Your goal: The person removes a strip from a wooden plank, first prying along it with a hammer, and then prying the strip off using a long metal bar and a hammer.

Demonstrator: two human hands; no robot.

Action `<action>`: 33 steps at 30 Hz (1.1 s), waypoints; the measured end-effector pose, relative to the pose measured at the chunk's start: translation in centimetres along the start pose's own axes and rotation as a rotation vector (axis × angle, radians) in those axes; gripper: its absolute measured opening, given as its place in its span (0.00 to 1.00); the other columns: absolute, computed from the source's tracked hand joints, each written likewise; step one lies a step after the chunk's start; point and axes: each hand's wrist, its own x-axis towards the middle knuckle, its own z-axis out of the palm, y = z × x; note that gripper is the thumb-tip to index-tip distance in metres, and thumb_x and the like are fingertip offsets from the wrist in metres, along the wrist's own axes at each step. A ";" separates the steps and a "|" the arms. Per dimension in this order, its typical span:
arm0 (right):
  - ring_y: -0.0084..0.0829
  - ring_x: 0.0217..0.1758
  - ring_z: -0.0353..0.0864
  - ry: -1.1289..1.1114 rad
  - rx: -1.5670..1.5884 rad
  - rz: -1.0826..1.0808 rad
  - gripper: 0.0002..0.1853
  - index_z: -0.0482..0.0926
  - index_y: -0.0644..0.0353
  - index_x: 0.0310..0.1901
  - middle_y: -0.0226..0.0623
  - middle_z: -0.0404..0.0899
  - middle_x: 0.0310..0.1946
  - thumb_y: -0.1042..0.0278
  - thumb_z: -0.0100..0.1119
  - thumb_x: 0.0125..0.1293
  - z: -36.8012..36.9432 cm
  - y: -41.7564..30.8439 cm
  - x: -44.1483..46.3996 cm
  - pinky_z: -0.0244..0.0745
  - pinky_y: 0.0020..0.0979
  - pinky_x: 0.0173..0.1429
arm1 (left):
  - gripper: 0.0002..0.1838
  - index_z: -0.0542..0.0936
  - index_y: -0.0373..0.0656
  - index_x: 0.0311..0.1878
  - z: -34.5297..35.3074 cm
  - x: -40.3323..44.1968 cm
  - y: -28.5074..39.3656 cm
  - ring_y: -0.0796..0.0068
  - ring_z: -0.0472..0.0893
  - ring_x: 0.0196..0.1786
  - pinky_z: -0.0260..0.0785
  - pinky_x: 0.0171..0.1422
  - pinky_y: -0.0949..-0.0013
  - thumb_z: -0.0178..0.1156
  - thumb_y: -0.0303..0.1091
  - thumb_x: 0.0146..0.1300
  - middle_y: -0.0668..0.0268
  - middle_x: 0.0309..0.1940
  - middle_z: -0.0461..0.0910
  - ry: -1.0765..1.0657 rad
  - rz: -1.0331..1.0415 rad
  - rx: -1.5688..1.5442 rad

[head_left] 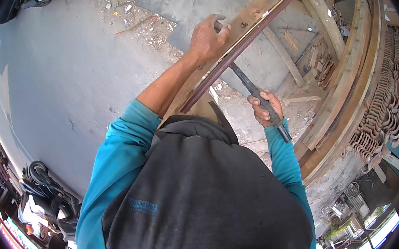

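Observation:
A long wooden plank (pixel 242 23) with a dark reddish strip (pixel 249 38) along its side runs diagonally from my waist to the upper right. At the plank's upper-left edge is my left hand (pixel 208 37), its fingers curled against the wood. Part of its grip is hidden. Below the plank, my right hand (pixel 267 108) is wrapped around a long dark tool (pixel 246 81) with a thicker grip. The tool's far end passes behind the strip, so its head, if any, is hidden.
Curved stacked timbers (pixel 349 81) and rows of wavy roof tiles (pixel 381 116) stand on the right. Wood scraps and debris (pixel 152 33) lie on the ground. A large grey surface (pixel 61 85) fills the left, with a motorbike (pixel 47 187) and a person (pixel 35 217) beyond.

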 end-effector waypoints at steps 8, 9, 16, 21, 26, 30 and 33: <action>0.28 0.18 0.74 -0.107 0.171 -0.093 0.23 0.55 0.79 0.64 0.46 0.65 0.37 0.67 0.41 0.77 -1.1 3.1 0.4 0.74 0.26 0.15 | 0.16 0.81 0.41 0.52 0.2 -2.7 -2.2 0.53 0.79 0.54 0.72 0.60 0.55 0.66 0.36 0.64 0.51 0.49 0.79 0.117 0.070 0.164; 0.28 0.18 0.74 -0.103 0.182 -0.106 0.23 0.55 0.79 0.64 0.46 0.65 0.37 0.67 0.41 0.77 -1.5 3.1 0.3 0.74 0.26 0.15 | 0.15 0.81 0.42 0.50 0.1 -2.6 -1.9 0.52 0.78 0.55 0.72 0.60 0.55 0.67 0.35 0.62 0.51 0.50 0.78 0.114 0.180 0.204; 0.24 0.17 0.73 -0.053 0.041 -0.036 0.27 0.52 0.69 0.72 0.44 0.67 0.37 0.67 0.41 0.77 -2.5 1.9 0.0 0.72 0.23 0.15 | 0.12 0.80 0.41 0.43 -0.3 -2.9 1.7 0.53 0.76 0.49 0.71 0.54 0.53 0.67 0.34 0.58 0.54 0.43 0.76 -0.101 0.391 0.689; 0.17 0.17 0.71 0.037 -0.271 -0.005 0.32 0.56 0.61 0.75 0.35 0.71 0.37 0.61 0.48 0.73 -2.3 0.9 0.0 0.69 0.21 0.16 | 0.08 0.77 0.41 0.38 2.0 -3.3 2.5 0.53 0.79 0.44 0.72 0.51 0.54 0.64 0.33 0.58 0.56 0.37 0.77 -0.112 0.472 0.868; 0.19 0.19 0.70 0.006 -0.328 -0.034 0.33 0.56 0.62 0.76 0.35 0.71 0.35 0.62 0.49 0.72 -1.6 0.3 0.0 0.69 0.21 0.19 | 0.08 0.77 0.39 0.39 3.2 -3.6 3.4 0.50 0.80 0.44 0.75 0.47 0.51 0.62 0.30 0.58 0.53 0.39 0.78 -0.073 0.393 0.940; 0.19 0.19 0.69 -0.016 -0.342 -0.019 0.34 0.55 0.62 0.77 0.35 0.71 0.35 0.63 0.48 0.72 -1.9 -0.2 -0.1 0.68 0.20 0.19 | 0.08 0.77 0.38 0.41 3.6 -4.5 5.1 0.47 0.81 0.43 0.77 0.46 0.50 0.61 0.29 0.60 0.51 0.40 0.78 -0.051 0.409 0.905; 0.20 0.20 0.70 -0.036 -0.369 -0.011 0.35 0.56 0.63 0.77 0.35 0.72 0.35 0.62 0.50 0.71 -2.0 -0.6 0.0 0.68 0.22 0.21 | 0.07 0.77 0.37 0.42 3.8 -4.9 5.2 0.44 0.82 0.42 0.77 0.45 0.48 0.60 0.28 0.63 0.49 0.40 0.78 -0.020 0.341 0.830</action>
